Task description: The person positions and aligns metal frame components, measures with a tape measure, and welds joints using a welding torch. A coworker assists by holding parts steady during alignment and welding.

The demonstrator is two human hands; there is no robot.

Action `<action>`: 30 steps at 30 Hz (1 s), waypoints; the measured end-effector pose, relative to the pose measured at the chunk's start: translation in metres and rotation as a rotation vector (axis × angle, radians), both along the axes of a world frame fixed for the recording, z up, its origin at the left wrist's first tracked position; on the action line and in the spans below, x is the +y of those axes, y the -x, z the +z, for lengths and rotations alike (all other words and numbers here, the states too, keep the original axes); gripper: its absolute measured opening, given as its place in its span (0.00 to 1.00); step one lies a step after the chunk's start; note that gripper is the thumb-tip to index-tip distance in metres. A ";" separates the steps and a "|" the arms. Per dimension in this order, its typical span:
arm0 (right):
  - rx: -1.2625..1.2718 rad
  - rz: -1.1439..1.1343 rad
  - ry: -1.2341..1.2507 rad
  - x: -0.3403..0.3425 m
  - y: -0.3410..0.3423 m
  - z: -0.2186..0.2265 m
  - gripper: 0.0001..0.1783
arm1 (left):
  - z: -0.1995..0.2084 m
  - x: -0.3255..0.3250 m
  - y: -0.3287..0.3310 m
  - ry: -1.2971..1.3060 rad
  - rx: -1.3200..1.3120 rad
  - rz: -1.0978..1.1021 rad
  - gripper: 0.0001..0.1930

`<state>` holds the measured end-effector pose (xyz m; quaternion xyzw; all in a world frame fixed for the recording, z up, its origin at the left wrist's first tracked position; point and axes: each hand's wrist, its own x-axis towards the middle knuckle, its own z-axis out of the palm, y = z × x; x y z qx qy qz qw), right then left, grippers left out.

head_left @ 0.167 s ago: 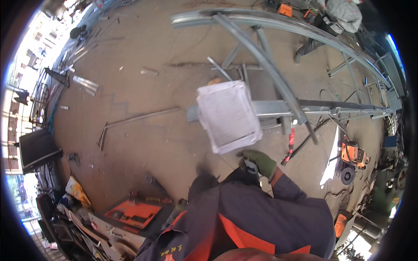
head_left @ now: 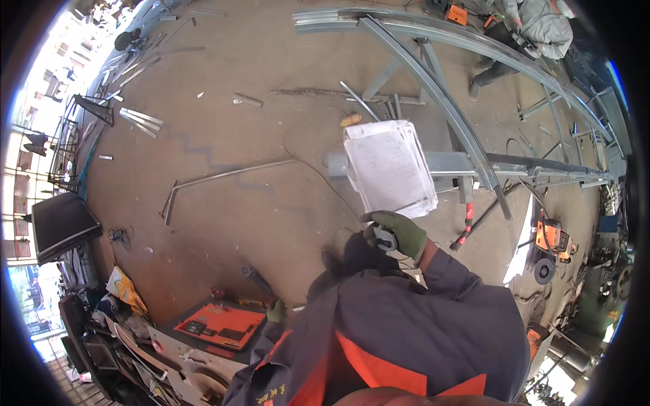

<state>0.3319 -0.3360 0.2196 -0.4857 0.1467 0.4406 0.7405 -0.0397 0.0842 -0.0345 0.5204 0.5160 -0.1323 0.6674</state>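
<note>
The green-gloved right hand [head_left: 401, 234] grips a compact grey tool [head_left: 385, 239]. The green-gloved left hand [head_left: 276, 311] is at one end of a dark elongated tool [head_left: 256, 279]. A white rectangular sheet stack [head_left: 389, 166] overlies a grey metal beam [head_left: 450, 162].

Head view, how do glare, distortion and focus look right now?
Head view, glare: the bright floor patch at right and the daylight at left are blown out; head view, distortion: the upper metal beam bows, corners go black; head view, focus: the right hand is fairly clear, marks on the papers too faint to read.
</note>
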 end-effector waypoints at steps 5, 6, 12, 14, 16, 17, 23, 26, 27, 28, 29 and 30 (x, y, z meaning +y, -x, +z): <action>-0.155 -0.088 0.045 0.085 -0.029 0.000 0.25 | -0.037 0.080 -0.036 -0.181 -0.328 -0.166 0.11; -0.212 -0.081 0.055 0.099 -0.035 -0.006 0.25 | -0.041 0.095 -0.052 -0.220 -0.500 -0.239 0.11; 0.094 -0.291 -0.066 0.186 -0.108 -0.059 0.23 | -0.018 0.174 -0.178 0.036 -0.229 -0.075 0.18; 0.086 -0.337 -0.095 0.217 -0.136 -0.078 0.23 | -0.002 0.210 -0.230 -0.058 -0.126 -0.169 0.19; 0.175 -0.421 -0.122 0.247 -0.170 -0.090 0.23 | 0.018 0.246 -0.291 -0.061 -0.087 -0.283 0.21; 0.166 -0.483 -0.203 0.257 -0.178 -0.092 0.23 | 0.031 0.259 -0.314 -0.091 0.063 -0.324 0.23; 0.151 -0.547 -0.172 0.277 -0.239 -0.068 0.22 | 0.094 0.278 -0.525 -0.334 -0.063 -0.585 0.27; 0.154 -0.644 -0.183 0.266 -0.263 -0.056 0.22 | 0.118 0.254 -0.653 -0.381 -0.270 -0.830 0.24; 0.182 -0.683 -0.182 0.261 -0.268 -0.054 0.22 | 0.124 0.239 -0.695 -0.397 -0.334 -0.885 0.24; 0.147 -0.721 -0.157 0.258 -0.272 -0.052 0.22 | 0.130 0.221 -0.737 -0.435 -0.337 -0.946 0.25; 0.115 -0.757 -0.129 0.253 -0.276 -0.051 0.23 | 0.139 0.203 -0.773 -0.418 -0.431 -0.973 0.26; 0.105 -0.802 -0.077 0.251 -0.282 -0.051 0.23 | 0.148 0.183 -0.810 -0.420 -0.491 -1.002 0.27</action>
